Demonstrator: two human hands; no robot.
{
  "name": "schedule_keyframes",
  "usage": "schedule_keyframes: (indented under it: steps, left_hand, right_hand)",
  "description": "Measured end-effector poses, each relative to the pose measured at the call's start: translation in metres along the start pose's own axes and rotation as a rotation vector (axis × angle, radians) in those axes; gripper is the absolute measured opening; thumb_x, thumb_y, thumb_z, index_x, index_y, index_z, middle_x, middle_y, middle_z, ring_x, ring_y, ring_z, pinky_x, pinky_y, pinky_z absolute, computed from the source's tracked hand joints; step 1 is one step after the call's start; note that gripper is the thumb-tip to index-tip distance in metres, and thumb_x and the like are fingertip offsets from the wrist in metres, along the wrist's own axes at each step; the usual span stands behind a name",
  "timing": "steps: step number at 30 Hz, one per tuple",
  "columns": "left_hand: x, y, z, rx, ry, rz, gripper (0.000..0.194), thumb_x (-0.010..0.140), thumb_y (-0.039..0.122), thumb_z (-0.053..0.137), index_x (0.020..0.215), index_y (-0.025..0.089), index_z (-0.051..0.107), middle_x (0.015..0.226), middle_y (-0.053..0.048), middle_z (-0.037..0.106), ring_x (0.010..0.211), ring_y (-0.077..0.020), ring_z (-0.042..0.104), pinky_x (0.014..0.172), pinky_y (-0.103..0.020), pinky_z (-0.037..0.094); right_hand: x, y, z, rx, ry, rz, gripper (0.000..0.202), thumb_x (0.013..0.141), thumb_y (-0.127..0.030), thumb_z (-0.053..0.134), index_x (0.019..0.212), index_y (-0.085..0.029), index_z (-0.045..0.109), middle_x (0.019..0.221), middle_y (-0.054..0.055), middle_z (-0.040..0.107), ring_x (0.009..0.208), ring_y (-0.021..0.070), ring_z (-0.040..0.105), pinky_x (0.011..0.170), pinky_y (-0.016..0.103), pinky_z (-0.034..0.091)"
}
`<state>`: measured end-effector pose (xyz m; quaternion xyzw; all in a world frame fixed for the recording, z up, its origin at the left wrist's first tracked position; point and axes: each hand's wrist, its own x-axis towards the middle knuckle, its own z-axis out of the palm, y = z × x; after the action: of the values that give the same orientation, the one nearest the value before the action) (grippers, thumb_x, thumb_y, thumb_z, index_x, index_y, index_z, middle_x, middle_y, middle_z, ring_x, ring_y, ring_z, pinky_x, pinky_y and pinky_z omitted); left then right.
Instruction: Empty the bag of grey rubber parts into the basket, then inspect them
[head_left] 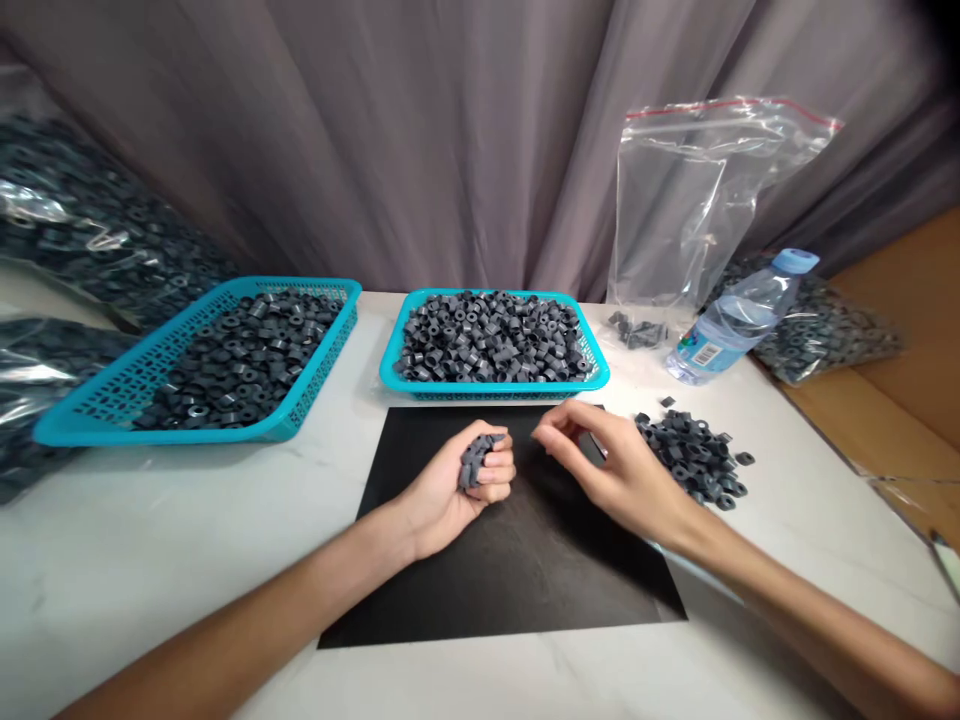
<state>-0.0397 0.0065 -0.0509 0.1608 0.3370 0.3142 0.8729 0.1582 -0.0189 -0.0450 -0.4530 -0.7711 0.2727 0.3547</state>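
My left hand is closed around several small dark grey plastic pieces, which show between the thumb and the curled fingers. It is over a black mat. To its right, also above the mat, my right hand has its thumb and forefinger drawn together at the tips. Whatever lies between those tips is too small or hidden to name. A loose pile of the same grey pieces, some with a round hole, lies on the white table just beyond my right hand.
Two turquoise baskets, one at the back middle and one at the left, hold many grey pieces. A clear zip bag, a water bottle and a filled bag stand at the right. Large filled bags crowd the far left.
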Motion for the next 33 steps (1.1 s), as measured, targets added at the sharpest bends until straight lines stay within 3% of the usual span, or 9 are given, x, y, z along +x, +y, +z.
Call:
schedule_keyframes:
  steps: [2,4,7,9,14,17,21,29,33]
  left_hand:
    - [-0.001,-0.007,-0.001,-0.007,0.02,-0.001,0.03,0.092,0.02,0.053,0.063,0.017,0.045,0.056,0.008,0.032,0.043,-0.0026,0.028,0.04,-0.013,0.023]
    - [-0.001,-0.013,0.001,0.009,0.044,-0.011,0.031,0.09,0.022,0.057,0.061,0.017,0.045,0.056,0.008,0.033,0.042,-0.0029,0.029,0.04,-0.014,0.025]
    - [-0.002,-0.02,0.003,0.045,0.085,-0.052,0.034,0.087,0.029,0.064,0.061,0.018,0.045,0.056,0.008,0.036,0.045,-0.0044,0.035,0.044,-0.017,0.032]
    - [-0.002,-0.023,0.004,0.049,0.112,-0.075,0.032,0.085,0.032,0.067,0.063,0.017,0.049,0.059,0.007,0.041,0.049,-0.0054,0.041,0.049,-0.018,0.037]
    - [-0.003,-0.026,0.004,0.044,0.128,-0.069,0.03,0.092,0.033,0.056,0.067,0.015,0.058,0.065,0.003,0.051,0.058,-0.0082,0.051,0.059,-0.018,0.043]
    - [-0.004,-0.027,0.005,0.017,0.158,-0.044,0.041,0.099,0.037,0.042,0.073,0.015,0.065,0.072,-0.001,0.059,0.064,-0.0106,0.057,0.065,-0.02,0.047]
    - [-0.004,-0.026,0.004,0.037,0.153,-0.029,0.036,0.097,0.036,0.045,0.085,0.014,0.072,0.083,-0.004,0.067,0.072,-0.0137,0.062,0.068,-0.022,0.05]
    - [0.0,-0.023,0.004,0.058,0.127,-0.019,0.031,0.092,0.032,0.05,0.088,0.013,0.074,0.081,-0.004,0.069,0.065,-0.0106,0.062,0.049,-0.016,0.041]
    - [-0.001,-0.024,0.005,0.017,0.092,-0.034,0.029,0.093,0.031,0.049,0.082,0.013,0.07,0.073,-0.003,0.066,0.056,-0.0091,0.06,0.044,-0.014,0.04]
  right_hand:
    - [-0.011,-0.009,0.018,-0.041,0.146,-0.166,0.018,0.1,-0.036,0.06,0.109,-0.021,0.061,0.099,0.007,0.066,0.089,0.0197,0.062,0.078,0.033,0.053]
    - [-0.022,-0.015,0.033,-0.195,0.182,-0.363,0.027,0.095,-0.032,0.068,0.12,-0.021,0.061,0.107,0.01,0.067,0.096,0.0221,0.063,0.082,0.035,0.055]
    - [-0.032,-0.017,0.046,-0.452,0.214,-0.599,0.03,0.096,-0.016,0.064,0.126,-0.017,0.065,0.106,0.01,0.072,0.101,0.0224,0.064,0.087,0.035,0.057]
    - [-0.033,-0.016,0.047,-0.533,0.214,-0.675,0.029,0.098,-0.011,0.056,0.124,-0.014,0.069,0.106,0.011,0.074,0.105,0.0229,0.064,0.092,0.035,0.056]
    - [-0.031,-0.01,0.044,-0.541,0.211,-0.649,0.03,0.102,-0.012,0.048,0.122,-0.013,0.07,0.105,0.01,0.075,0.1,0.0216,0.065,0.089,0.033,0.057]
    - [-0.031,-0.008,0.047,-0.535,0.248,-0.611,0.025,0.101,-0.014,0.054,0.119,-0.015,0.071,0.105,0.01,0.074,0.1,0.0207,0.065,0.087,0.034,0.058]
    - [-0.031,-0.007,0.051,-0.514,0.269,-0.588,0.021,0.097,-0.015,0.061,0.115,-0.016,0.071,0.105,0.011,0.074,0.101,0.0218,0.064,0.087,0.035,0.058]
    - [-0.032,-0.006,0.052,-0.452,0.309,-0.533,0.022,0.093,-0.021,0.071,0.115,-0.022,0.072,0.112,0.007,0.076,0.104,0.022,0.064,0.088,0.035,0.057]
    - [-0.031,-0.005,0.052,-0.471,0.355,-0.492,0.037,0.092,-0.035,0.074,0.127,-0.024,0.067,0.127,0.01,0.072,0.115,0.0256,0.06,0.097,0.04,0.052]
